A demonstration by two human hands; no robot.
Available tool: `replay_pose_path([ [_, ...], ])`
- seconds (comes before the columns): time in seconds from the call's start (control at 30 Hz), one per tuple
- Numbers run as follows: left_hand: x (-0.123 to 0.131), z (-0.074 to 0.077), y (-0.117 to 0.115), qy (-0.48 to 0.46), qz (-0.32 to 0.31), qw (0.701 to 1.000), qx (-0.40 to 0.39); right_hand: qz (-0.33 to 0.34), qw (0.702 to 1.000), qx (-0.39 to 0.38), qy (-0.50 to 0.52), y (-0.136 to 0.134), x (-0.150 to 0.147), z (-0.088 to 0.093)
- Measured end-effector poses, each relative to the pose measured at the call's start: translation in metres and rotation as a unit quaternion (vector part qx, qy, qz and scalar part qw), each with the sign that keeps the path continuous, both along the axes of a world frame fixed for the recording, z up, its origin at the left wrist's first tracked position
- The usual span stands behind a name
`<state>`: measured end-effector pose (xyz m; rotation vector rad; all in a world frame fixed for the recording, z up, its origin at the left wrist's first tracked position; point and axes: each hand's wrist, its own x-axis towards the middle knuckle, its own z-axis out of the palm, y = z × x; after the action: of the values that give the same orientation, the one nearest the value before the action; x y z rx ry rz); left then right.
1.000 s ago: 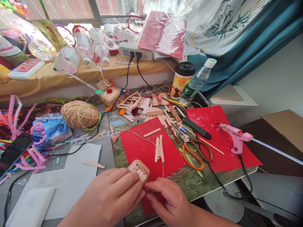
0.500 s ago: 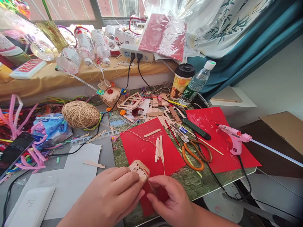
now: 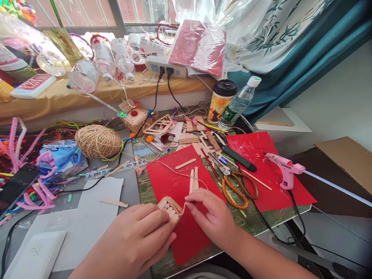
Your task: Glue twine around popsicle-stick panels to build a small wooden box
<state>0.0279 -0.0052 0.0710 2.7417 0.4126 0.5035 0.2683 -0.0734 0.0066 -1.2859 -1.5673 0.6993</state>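
Observation:
A small craft-stick box (image 3: 168, 207) with twine around its sides is gripped by my left hand (image 3: 136, 236), whose fingers cover much of it. To its right, my right hand (image 3: 212, 217) pinches the jute twine (image 3: 185, 205) between thumb and forefinger, close to the box's corner. From there the strand loops back over the red sheet (image 3: 162, 174) toward the twine ball (image 3: 99, 141) at the left. Loose craft sticks (image 3: 192, 180) lie on the sheet just beyond my right hand.
Orange-handled scissors (image 3: 235, 192) and a green utility knife (image 3: 238, 158) lie right of the sheet. A pink glue gun (image 3: 286, 166) with its cord rests on another red sheet. A lidded cup (image 3: 222, 102) and a water bottle (image 3: 238, 102) stand behind. A white power bank (image 3: 43, 255) lies front left.
My right hand has moved up and away from near the box's lower side, drawing the twine up beside the corner. My left hand stays on the box.

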Motion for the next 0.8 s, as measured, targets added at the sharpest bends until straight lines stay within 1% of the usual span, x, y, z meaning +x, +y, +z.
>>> replay_pose_path([
  [0.1, 0.000, 0.000, 0.001, -0.005, -0.001, 1.000, -0.005, 0.032, 0.999, 0.012, 0.012, 0.011, -0.001, 0.004],
  [0.23, 0.001, 0.001, 0.001, -0.010, -0.001, 1.000, -0.002, 0.067, 0.997, -0.011, 0.025, 0.031, -0.003, 0.005],
  [0.3, 0.001, 0.002, 0.001, -0.010, 0.001, 1.000, -0.001, 0.069, 0.997, -0.015, 0.014, 0.039, -0.004, 0.004],
  [0.37, 0.001, 0.002, 0.001, -0.016, 0.001, 1.000, 0.005, 0.051, 0.999, 0.003, -0.014, 0.040, -0.001, 0.006],
  [0.4, 0.001, 0.002, 0.001, -0.018, -0.001, 1.000, 0.008, 0.039, 0.999, 0.016, -0.033, 0.036, 0.003, 0.007],
  [0.47, -0.001, 0.002, 0.002, -0.022, -0.006, 1.000, 0.016, 0.022, 0.997, 0.038, -0.069, 0.020, 0.018, 0.011],
  [0.57, -0.005, -0.001, 0.004, -0.035, -0.020, 0.999, 0.026, -0.021, 0.993, 0.047, -0.110, -0.021, 0.060, 0.011],
  [0.6, -0.006, -0.002, 0.005, -0.038, -0.021, 0.999, 0.029, -0.068, 0.989, 0.051, -0.118, -0.036, 0.079, 0.009],
  [0.63, -0.008, -0.004, 0.006, -0.038, -0.020, 0.999, 0.034, -0.140, 0.980, 0.066, -0.122, -0.050, 0.099, 0.005],
  [0.67, -0.009, -0.005, 0.006, -0.041, -0.022, 0.998, 0.038, -0.257, 0.955, 0.091, -0.113, -0.061, 0.119, -0.001],
  [0.7, -0.010, -0.007, 0.007, -0.043, -0.023, 0.998, 0.045, -0.387, 0.913, 0.094, -0.086, -0.069, 0.139, -0.007],
  [0.73, -0.010, -0.008, 0.007, -0.046, -0.025, 0.997, 0.050, -0.491, 0.867, 0.074, -0.040, -0.074, 0.157, -0.014],
  [0.77, -0.010, -0.009, 0.007, -0.050, -0.028, 0.997, 0.056, -0.530, 0.846, 0.061, -0.016, -0.076, 0.174, -0.021],
  [0.8, -0.010, -0.009, 0.007, -0.051, -0.031, 0.996, 0.060, -0.550, 0.834, 0.052, -0.002, -0.075, 0.188, -0.027],
])
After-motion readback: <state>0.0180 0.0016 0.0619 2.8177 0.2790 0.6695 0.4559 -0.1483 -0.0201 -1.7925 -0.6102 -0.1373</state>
